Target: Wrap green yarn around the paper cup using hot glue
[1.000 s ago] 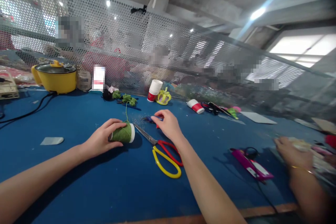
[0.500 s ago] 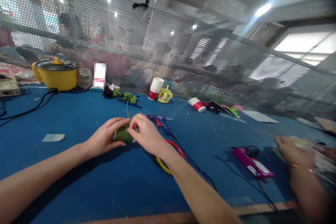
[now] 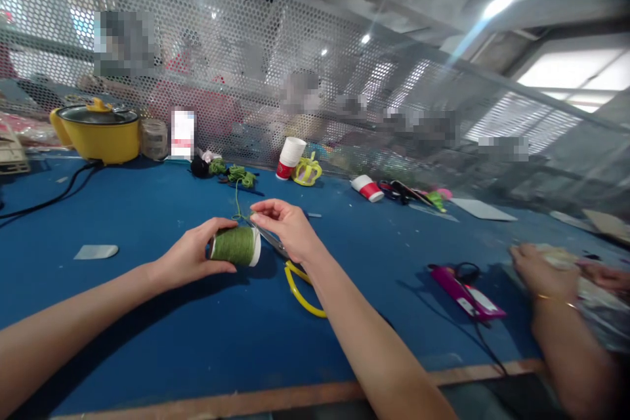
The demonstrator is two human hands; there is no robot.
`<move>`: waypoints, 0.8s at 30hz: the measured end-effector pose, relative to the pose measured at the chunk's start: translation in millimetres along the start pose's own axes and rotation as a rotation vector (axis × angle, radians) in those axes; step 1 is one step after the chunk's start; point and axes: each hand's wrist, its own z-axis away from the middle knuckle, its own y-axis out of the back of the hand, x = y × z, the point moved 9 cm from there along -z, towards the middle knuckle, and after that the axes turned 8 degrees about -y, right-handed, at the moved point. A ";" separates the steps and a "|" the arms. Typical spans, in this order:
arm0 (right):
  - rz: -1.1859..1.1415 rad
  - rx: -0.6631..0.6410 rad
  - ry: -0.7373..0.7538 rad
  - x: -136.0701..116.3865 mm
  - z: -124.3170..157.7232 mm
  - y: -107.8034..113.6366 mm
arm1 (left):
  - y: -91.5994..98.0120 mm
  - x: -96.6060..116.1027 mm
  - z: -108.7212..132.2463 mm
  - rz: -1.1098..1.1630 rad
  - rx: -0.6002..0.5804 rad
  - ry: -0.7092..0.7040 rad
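Observation:
My left hand (image 3: 189,252) is closed around a paper cup wrapped in green yarn (image 3: 233,246), which lies on its side with a white rim to the right. The thumb is below it, fingers above. My right hand (image 3: 288,226) pinches a thin green yarn strand (image 3: 237,200) just above the cup's right end. That strand runs back to a small green yarn bundle (image 3: 241,175). Beneath the right hand lie scissors (image 3: 302,295) with yellow handles, blades pointing toward the cup; part of the handles is hidden by my forearm.
A yellow electric pot (image 3: 101,138) stands back left, near a phone (image 3: 182,134). White-and-red paper cups (image 3: 290,159) and a yellow woven basket (image 3: 308,172) line the mesh partition. Rightward lie a purple device (image 3: 465,292) with a cord and another person's hand (image 3: 544,272).
My right hand has lifted off the wrapped cup and moved right and up, drawing the strand with it. The cup's white rim and the scissor blades now show. The blue glue gun is now mostly hidden.

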 end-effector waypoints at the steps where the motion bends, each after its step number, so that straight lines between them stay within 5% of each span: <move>1: 0.001 -0.004 0.002 0.6 -0.3 -0.9 | -0.3 0.9 -0.3 -0.001 -0.006 -0.003; 24: -0.076 0.046 -0.133 22.2 2.9 0.8 | 1.3 22.3 0.9 -0.081 0.012 -0.195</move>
